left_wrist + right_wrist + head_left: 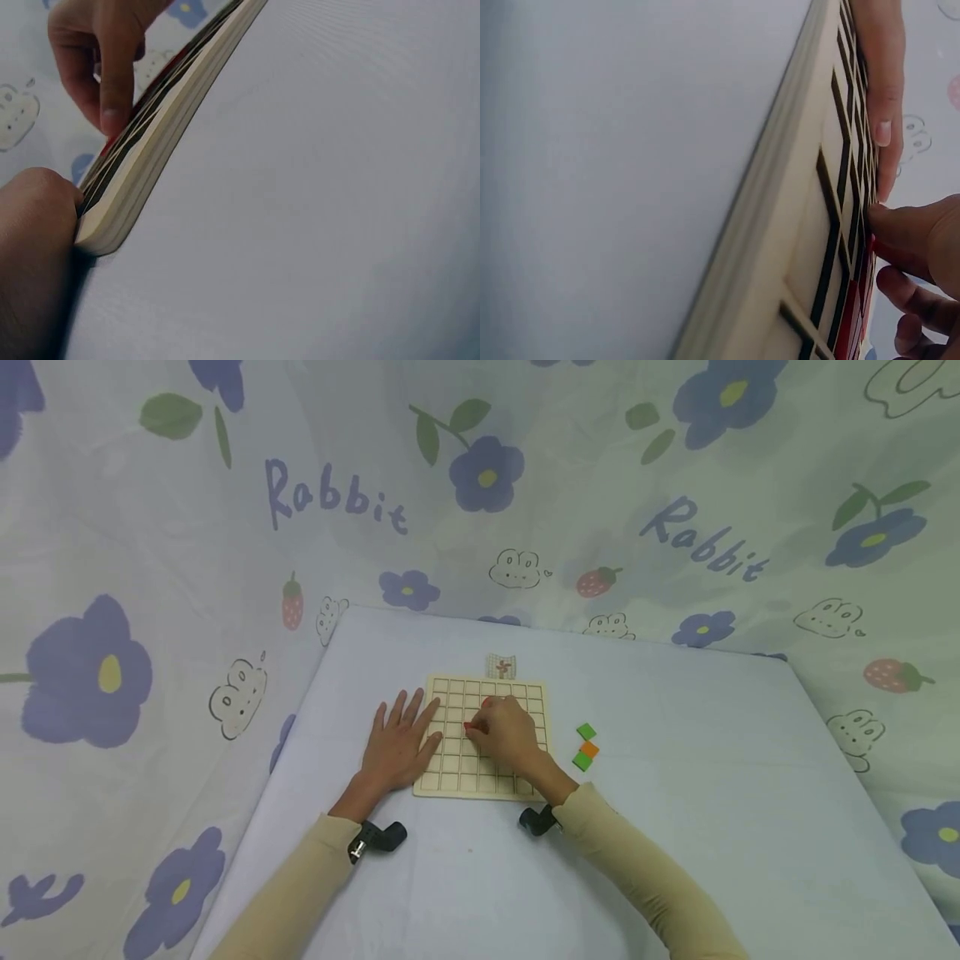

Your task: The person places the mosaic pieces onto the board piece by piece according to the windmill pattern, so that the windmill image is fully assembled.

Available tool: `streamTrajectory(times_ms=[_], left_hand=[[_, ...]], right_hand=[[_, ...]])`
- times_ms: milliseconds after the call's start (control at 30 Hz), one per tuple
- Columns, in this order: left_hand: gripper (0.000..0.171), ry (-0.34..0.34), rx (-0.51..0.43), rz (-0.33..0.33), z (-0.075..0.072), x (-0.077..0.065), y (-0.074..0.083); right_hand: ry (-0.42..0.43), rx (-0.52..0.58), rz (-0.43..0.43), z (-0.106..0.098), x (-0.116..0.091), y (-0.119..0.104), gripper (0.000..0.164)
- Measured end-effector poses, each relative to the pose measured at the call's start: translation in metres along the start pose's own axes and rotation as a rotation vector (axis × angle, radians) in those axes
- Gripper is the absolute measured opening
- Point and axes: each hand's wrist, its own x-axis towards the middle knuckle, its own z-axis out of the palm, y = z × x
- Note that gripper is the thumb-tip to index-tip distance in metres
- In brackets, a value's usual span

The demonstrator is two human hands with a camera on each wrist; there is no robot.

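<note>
A square wooden grid board (450, 781) lies on the white table. My left hand (395, 752) is spread flat at its left side, with thumb and index finger reaching over the edge onto the grid. Over the middle of the board, my right hand (510, 735) pinches a small red tile (468, 726) between thumb and fingertips, right at the grid. Another red piece (486, 702) peeks out beyond the knuckles. The right wrist view shows a red tile (850, 315) set in a cell near that hand, which hides part of the grid in the head view.
To the right of the board lie two green tiles (587, 732) and an orange tile (590, 749). A small patterned card (501, 667) with a red pinwheel shape sits at the board's far edge. Cloth printed with flowers and rabbits (480, 552) hangs behind the table.
</note>
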Motion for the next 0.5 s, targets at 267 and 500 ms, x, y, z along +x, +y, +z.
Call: streamTrajectory(times_ms=[267,500], left_hand=[[0.062,-0.01,0.005,-0.012,0.003,0.002,0.0],[0.063,-0.005,0.011,-0.016,0.004,0.002,0.0]], right_hand=[[0.044,0.102,0.001,-0.011,-0.009,0.006,0.008],[0.034,0.142,0.099,-0.032,-0.034,0.027,0.012]])
